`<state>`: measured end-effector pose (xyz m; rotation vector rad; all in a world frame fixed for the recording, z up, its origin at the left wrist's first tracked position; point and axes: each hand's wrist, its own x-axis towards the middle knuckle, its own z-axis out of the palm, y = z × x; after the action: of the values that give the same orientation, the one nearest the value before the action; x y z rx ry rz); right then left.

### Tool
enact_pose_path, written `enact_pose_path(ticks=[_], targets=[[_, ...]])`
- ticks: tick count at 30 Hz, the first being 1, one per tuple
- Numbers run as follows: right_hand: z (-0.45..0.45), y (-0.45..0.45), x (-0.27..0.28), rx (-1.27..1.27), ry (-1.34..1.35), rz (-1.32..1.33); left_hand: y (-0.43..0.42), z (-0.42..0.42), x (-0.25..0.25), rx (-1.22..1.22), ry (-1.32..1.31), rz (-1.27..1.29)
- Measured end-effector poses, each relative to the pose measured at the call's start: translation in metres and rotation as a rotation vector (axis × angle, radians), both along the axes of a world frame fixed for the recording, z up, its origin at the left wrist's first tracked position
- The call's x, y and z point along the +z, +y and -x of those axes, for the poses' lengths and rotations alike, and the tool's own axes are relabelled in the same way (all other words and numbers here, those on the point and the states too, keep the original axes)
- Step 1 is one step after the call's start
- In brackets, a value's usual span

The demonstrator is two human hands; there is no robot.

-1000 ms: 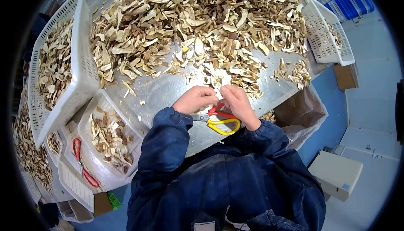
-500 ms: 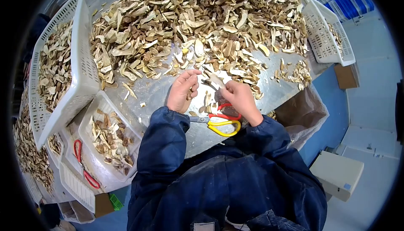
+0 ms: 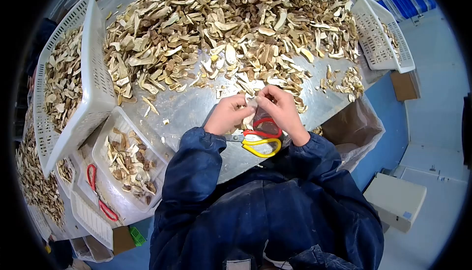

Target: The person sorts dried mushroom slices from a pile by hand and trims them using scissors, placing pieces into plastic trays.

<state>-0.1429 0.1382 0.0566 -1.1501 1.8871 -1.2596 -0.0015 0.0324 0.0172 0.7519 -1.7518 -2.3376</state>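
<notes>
My left hand point(image 3: 229, 114) and my right hand point(image 3: 279, 108) meet over the metal table, both closed on one pale dried mushroom slice point(image 3: 252, 102). Its lower part is hard to tell from the slices lying below. Just under my hands lie scissors point(image 3: 262, 144) with one red and one yellow handle; their blades point left and are partly hidden by my left hand and sleeve. Beyond my fingers, a large heap of dried mushroom slices point(image 3: 236, 29) spreads across the table.
A tall white basket point(image 3: 96, 73) of slices stands at left, with a shallow white tray point(image 3: 110, 122) below it. Red-handled scissors point(image 3: 101, 196) lie beside the tray. Another white basket point(image 3: 376, 56) sits at far right, above a lined bin point(image 3: 366, 127).
My left hand has moved right and turned inward to meet my right hand. The fingers of both now pinch the slice that my right hand held.
</notes>
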Motion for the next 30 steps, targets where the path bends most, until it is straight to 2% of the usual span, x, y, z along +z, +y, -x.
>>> enact_pose_path(ticks=[3, 4, 7, 10, 13, 14, 17, 21, 24, 27, 30], targets=[[0.008, 0.000, 0.000, 0.104, -0.067, -0.086, 0.001, 0.004, -0.018, -0.023, 0.189, 0.359], [0.009, 0.001, 0.000, 0.139, -0.110, -0.133, 0.000, 0.003, -0.019, -0.041, 0.196, 0.386], [0.010, 0.004, -0.006, 0.132, -0.509, -0.241, -0.001, 0.001, -0.017, -0.102, 0.166, 0.378], [0.003, 0.003, -0.005, 0.006, -0.486, -0.177, 0.002, 0.001, -0.008, -0.078, 0.197, 0.267], [0.000, 0.003, 0.007, 0.137, 0.200, -0.009, -0.004, 0.000, -0.014, -0.214, 0.089, 0.352], [-0.003, 0.006, 0.017, 0.184, 0.221, -0.110, -0.004, -0.001, -0.014, -0.223, 0.098, 0.341], [-0.007, 0.008, 0.011, 0.193, 0.270, -0.143, -0.004, -0.001, -0.010, -0.233, 0.119, 0.326], [-0.005, 0.008, 0.001, 0.199, 0.052, -0.152, -0.005, -0.004, -0.010, -0.249, 0.131, 0.403], [-0.002, 0.009, -0.008, 0.160, -0.291, -0.220, -0.005, -0.003, -0.010, -0.231, 0.149, 0.444], [-0.005, 0.008, -0.009, 0.133, -0.355, -0.215, -0.007, -0.003, -0.006, -0.223, 0.164, 0.463], [-0.005, 0.007, -0.003, 0.042, -0.610, -0.327, -0.008, -0.004, -0.007, -0.235, 0.182, 0.436]])
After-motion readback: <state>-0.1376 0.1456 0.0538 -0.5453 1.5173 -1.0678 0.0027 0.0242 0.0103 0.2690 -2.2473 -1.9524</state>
